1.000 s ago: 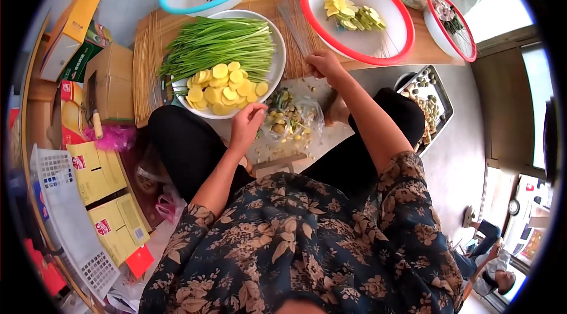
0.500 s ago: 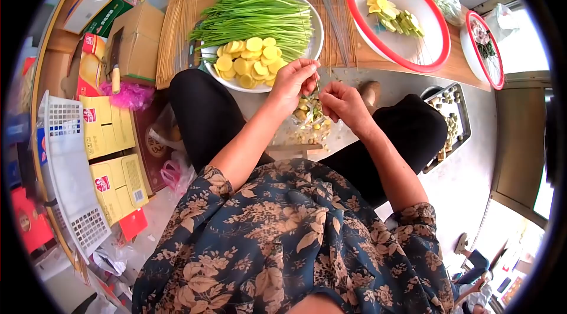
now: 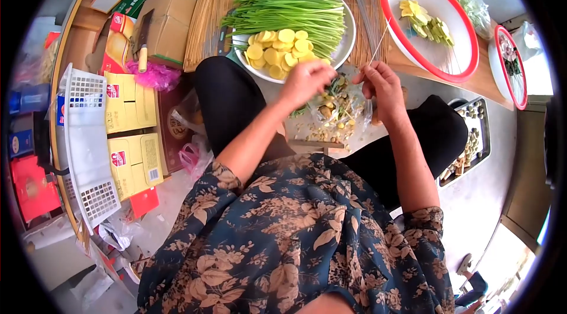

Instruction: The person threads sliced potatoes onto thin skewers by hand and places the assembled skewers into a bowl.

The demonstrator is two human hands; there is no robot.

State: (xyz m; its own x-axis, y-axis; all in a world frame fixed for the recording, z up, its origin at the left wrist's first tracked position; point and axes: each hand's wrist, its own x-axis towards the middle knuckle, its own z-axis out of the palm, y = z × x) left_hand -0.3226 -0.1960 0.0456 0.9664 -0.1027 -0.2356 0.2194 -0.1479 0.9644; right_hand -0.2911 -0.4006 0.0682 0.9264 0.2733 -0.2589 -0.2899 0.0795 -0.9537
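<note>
My right hand (image 3: pixel 383 88) pinches a thin wooden skewer (image 3: pixel 380 44) that points up toward the large red-rimmed bowl. Just in front of the plate's near edge, my left hand (image 3: pixel 307 82) is slightly blurred, its fingers loosely apart with nothing visible in them. Round yellow slices, apparently potato (image 3: pixel 276 54), are heaped on the white plate (image 3: pixel 349 30), close to my left fingers. Behind them on the same plate lies a bunch of long green chives (image 3: pixel 289 12). Below my hands, a clear plastic bag (image 3: pixel 336 110) holds vegetable scraps.
Bundled skewers (image 3: pixel 207 18) lie on the wooden table (image 3: pixel 407 64). A red-rimmed bowl (image 3: pixel 466 75) holds yellow and green slices; a smaller red-rimmed bowl (image 3: pixel 501 77) stands right. A tray (image 3: pixel 484 137) of small pieces sits on the floor. Cartons (image 3: pixel 130 101) and a knife (image 3: pixel 143 42) are left.
My hands have drawn apart. My left hand has let go of the skewer, and the skewer in my right hand now tilts up to the right. The whole view has shifted slightly.
</note>
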